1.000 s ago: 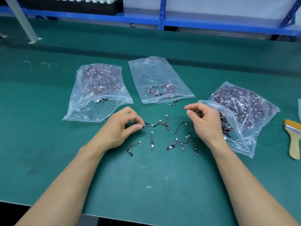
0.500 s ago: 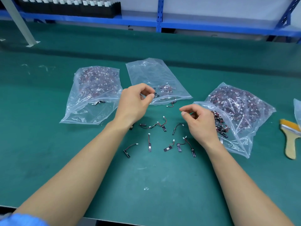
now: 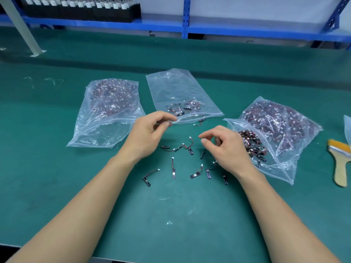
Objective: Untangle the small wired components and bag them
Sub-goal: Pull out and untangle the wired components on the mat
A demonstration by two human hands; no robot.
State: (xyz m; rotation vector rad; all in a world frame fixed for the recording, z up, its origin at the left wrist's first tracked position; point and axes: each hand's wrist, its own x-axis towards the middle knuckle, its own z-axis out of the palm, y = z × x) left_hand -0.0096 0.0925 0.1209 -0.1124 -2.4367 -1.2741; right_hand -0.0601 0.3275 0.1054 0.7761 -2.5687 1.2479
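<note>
Small wired components (image 3: 173,170) are scattered loose at the middle of the green counter (image 3: 57,186). Around them are laid a well-filled bag (image 3: 106,118) at 10 o'clock, a sparsely filled bag (image 3: 176,88) at 12 and an open-mouthed bag (image 3: 281,133) at 2. A paintbrush (image 3: 340,162) is laid farther out at 3.

We see only bare limbs of the person: the left forearm (image 3: 85,205) comes in from the near left and the right forearm (image 3: 281,215) from the near right, both uncovered along the whole length that shows. The left hand (image 3: 146,133) and the right hand (image 3: 226,149) are bare as well. We make out a short, trimmed thumbnail (image 3: 203,140) on the right hand.
</note>
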